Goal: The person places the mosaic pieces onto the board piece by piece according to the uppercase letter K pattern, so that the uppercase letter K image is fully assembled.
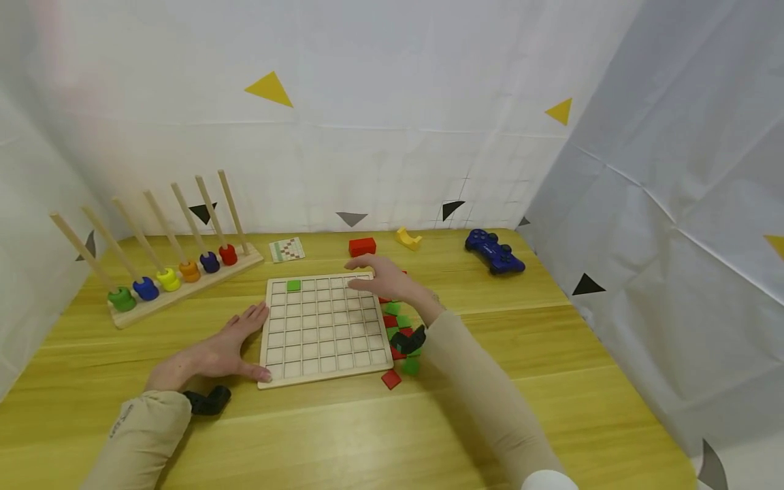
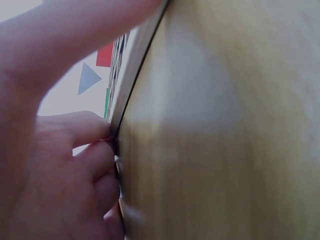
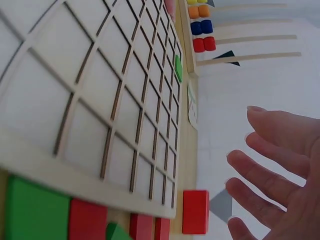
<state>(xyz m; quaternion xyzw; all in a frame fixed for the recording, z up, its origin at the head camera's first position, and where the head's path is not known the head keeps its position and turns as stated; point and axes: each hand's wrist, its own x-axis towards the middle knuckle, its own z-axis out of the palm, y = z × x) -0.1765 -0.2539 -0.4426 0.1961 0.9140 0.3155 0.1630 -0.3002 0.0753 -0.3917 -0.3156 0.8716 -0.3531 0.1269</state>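
Observation:
A wooden grid board lies on the table, with one green square tile in a top-row cell near its left corner. My left hand rests along the board's left side, fingers extended, the thumb at the near corner. In the left wrist view its fingertips touch the board's edge. Over the far right part of the board hovers my right hand. The right wrist view shows its fingers spread and holding nothing. Loose red tiles and green tiles lie along the board's right side, partly hidden by the right arm.
A wooden peg stand with coloured beads stands at the back left. Behind the board are a small patterned card, a red block and a yellow curved piece. A blue game controller lies at the back right.

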